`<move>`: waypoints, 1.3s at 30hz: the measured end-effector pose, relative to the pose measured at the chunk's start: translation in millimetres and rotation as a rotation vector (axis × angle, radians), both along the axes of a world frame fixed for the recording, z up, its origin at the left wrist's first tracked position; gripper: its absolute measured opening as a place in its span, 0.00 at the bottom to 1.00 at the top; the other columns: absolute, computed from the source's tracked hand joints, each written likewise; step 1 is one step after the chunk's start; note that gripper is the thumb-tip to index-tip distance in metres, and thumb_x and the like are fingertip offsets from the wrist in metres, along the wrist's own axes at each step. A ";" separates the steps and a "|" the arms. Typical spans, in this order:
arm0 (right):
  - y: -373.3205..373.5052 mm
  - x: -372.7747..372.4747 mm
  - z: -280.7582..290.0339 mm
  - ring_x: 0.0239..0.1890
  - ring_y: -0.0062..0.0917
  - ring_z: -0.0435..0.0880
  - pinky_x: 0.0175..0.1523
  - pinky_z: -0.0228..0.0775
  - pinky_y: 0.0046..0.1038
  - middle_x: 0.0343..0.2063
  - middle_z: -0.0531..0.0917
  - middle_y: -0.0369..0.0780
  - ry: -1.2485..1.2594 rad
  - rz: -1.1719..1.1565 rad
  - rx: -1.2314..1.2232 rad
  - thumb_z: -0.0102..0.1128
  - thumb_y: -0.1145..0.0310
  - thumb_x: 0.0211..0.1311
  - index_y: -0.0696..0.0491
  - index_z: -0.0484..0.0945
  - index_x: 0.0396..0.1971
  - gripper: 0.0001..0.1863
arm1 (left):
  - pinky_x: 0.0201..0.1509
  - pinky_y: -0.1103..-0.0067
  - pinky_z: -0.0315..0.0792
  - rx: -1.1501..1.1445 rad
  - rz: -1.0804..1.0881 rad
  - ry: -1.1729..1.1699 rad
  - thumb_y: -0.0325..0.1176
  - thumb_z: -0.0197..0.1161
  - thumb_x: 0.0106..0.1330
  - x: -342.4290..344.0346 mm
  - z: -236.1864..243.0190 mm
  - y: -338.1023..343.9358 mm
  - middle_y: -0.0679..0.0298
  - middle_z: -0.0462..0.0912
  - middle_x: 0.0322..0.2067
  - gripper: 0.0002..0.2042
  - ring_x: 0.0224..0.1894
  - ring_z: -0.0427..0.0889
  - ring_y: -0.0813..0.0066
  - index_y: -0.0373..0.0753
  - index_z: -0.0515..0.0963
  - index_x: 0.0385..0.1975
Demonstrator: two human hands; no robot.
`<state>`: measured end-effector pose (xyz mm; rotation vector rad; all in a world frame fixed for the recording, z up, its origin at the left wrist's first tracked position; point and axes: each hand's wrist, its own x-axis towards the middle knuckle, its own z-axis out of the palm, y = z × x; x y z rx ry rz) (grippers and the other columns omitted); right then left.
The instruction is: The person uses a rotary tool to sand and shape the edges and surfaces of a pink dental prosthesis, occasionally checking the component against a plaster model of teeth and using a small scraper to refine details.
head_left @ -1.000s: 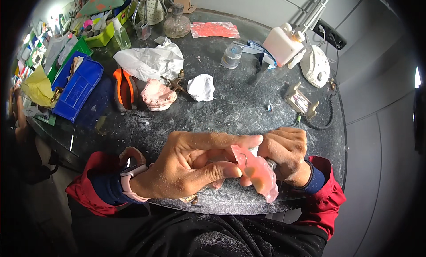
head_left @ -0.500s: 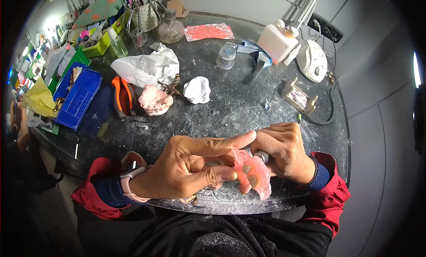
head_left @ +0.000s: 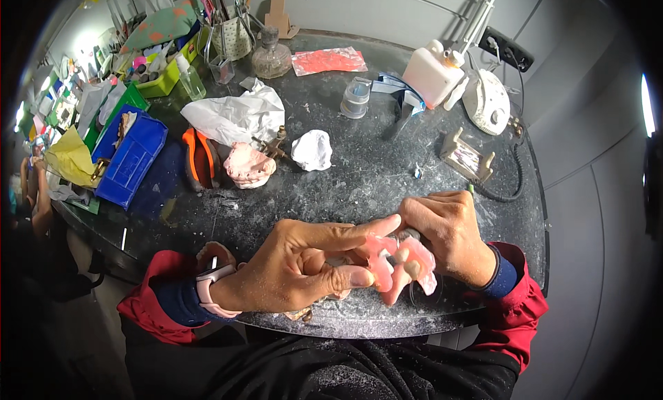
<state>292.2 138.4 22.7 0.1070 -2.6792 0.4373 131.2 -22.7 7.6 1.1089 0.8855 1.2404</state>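
Close to the bench's front edge, my left hand [head_left: 297, 265] pinches a pink partial denture [head_left: 396, 284] between thumb and fingers. Pale teeth and a thin wire clasp show on it, and a notch divides its outline. My right hand [head_left: 445, 238] is closed, knuckles up, around a grey metal tool, probably a handpiece, whose blurred end [head_left: 409, 235] is against or just behind the denture. Most of that tool is hidden by the hand. Whether its tip touches the denture I cannot tell. Under my left hand a brassy metal piece [head_left: 301, 313] partly shows.
Beyond my hands on the dark, dusty bench [head_left: 359, 186] are a pink dental cast [head_left: 248, 167], a white plaster piece [head_left: 312, 150], orange-handled pliers [head_left: 201, 158] and crumpled white paper [head_left: 235, 115]. A blue bin [head_left: 131, 158] stands left. A bur holder [head_left: 466, 155] and a corded white unit [head_left: 486, 103] are right.
The denture has turned in my left hand, so its notched outline and clasp wire now show. Both hands stay close together. The whole view has shifted slightly.
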 end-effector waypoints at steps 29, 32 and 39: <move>-3.8 0.8 5.4 0.09 0.14 0.72 0.16 0.61 0.16 0.07 0.75 0.33 0.460 -0.087 -0.026 0.73 0.76 0.37 0.62 0.78 0.34 0.19 | 0.29 0.84 0.73 0.220 0.136 -0.127 0.20 0.60 0.58 2.8 -6.5 -0.4 0.56 0.80 0.33 0.30 0.26 0.75 0.82 0.37 0.58 0.61; -4.7 0.4 5.2 0.09 0.13 0.72 0.16 0.60 0.16 0.07 0.74 0.32 0.459 -0.089 -0.027 0.73 0.76 0.37 0.61 0.79 0.33 0.19 | 0.35 0.83 0.76 0.264 0.132 -0.104 0.20 0.62 0.57 1.0 -7.0 -1.1 0.56 0.80 0.34 0.31 0.31 0.78 0.79 0.36 0.58 0.61; -4.1 -2.2 0.9 0.09 0.14 0.72 0.15 0.60 0.16 0.07 0.74 0.31 0.496 -0.023 -0.053 0.73 0.76 0.37 0.61 0.79 0.33 0.18 | 0.47 0.79 0.75 0.214 0.111 -0.081 0.21 0.64 0.55 1.7 -1.4 -2.5 0.58 0.82 0.33 0.29 0.42 0.80 0.72 0.34 0.62 0.58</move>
